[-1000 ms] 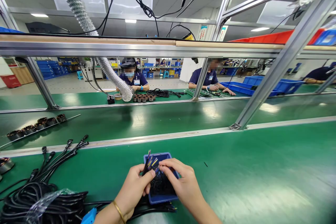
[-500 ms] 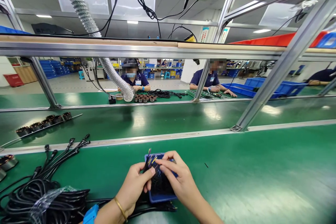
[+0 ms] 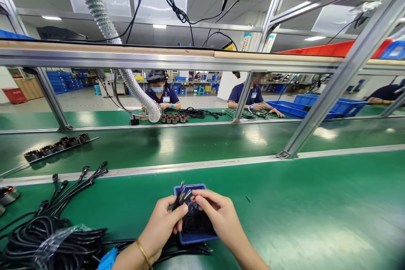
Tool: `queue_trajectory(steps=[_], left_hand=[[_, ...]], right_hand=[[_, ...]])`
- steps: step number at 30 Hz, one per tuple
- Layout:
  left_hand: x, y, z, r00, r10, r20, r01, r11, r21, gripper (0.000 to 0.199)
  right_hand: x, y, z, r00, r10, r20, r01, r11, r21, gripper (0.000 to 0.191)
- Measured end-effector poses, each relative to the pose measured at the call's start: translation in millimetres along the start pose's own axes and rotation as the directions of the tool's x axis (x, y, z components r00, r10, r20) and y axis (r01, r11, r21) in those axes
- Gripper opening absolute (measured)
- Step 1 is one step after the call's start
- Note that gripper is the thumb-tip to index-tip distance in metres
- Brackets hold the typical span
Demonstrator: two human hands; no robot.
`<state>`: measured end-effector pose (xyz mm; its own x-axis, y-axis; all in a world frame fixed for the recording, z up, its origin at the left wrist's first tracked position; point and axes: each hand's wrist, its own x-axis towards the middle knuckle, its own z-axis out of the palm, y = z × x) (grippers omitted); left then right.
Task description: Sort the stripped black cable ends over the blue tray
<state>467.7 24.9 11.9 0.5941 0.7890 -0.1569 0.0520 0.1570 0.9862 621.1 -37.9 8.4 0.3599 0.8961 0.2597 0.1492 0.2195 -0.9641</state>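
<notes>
My left hand (image 3: 167,218) is closed round black cables (image 3: 178,199) whose thin coloured wire ends, yellow among them, stick up past the thumb. Just right of those ends, my right hand (image 3: 217,209) pinches thumb and forefinger together; what lies between the fingertips is too small to make out. Both hands are above a small blue bin (image 3: 198,238) with many small black pieces inside. More black cables (image 3: 190,252) lie in front of the bin, their ends pointing right.
A coiled bundle of black cables (image 3: 76,244) in clear plastic lies at left. Copper-wound stators (image 3: 60,147) stand on the strip behind, near a thin metal rod. A slanted metal post (image 3: 332,67) rises at right. Two co-workers sit across the line, near blue trays (image 3: 332,105).
My right hand has drawn slightly right, away from the wire ends, and its fingers have curled in. The row of stators has shifted a little to the right.
</notes>
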Motion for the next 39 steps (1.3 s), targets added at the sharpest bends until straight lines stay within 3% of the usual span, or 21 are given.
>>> queue_trajectory(steps=[13,17,21,33,39], left_hand=[[0.9,-0.6,-0.7,1.000,0.021,-0.005,-0.021,0.998,0.062,0.035],[-1.3,0.7,0.1,0.970,0.231,-0.081,-0.213,0.959,0.189,0.021],[-7.1,4.0,2.4,0.917,0.387,-0.095,-0.334,0.878,0.343,0.018],[-11.1,4.0,5.3,0.923,0.383,-0.044,-0.334,0.852,0.402,0.019],[-10.3,5.1,5.0,0.920,0.388,-0.060,-0.331,0.847,0.415,0.019]], right_hand=[[-1.1,-1.3,-1.3,0.991,-0.124,0.053,0.131,0.980,-0.151,0.019],[0.5,-3.9,-6.9,0.980,-0.182,0.084,0.198,0.948,-0.248,0.016],[2.1,-8.4,-13.5,0.942,-0.234,0.241,0.307,0.891,-0.334,0.016],[2.1,-6.8,-16.9,0.851,-0.420,0.316,0.518,0.775,-0.362,0.015],[2.0,-10.4,-18.1,0.847,-0.414,0.333,0.518,0.784,-0.341,0.015]])
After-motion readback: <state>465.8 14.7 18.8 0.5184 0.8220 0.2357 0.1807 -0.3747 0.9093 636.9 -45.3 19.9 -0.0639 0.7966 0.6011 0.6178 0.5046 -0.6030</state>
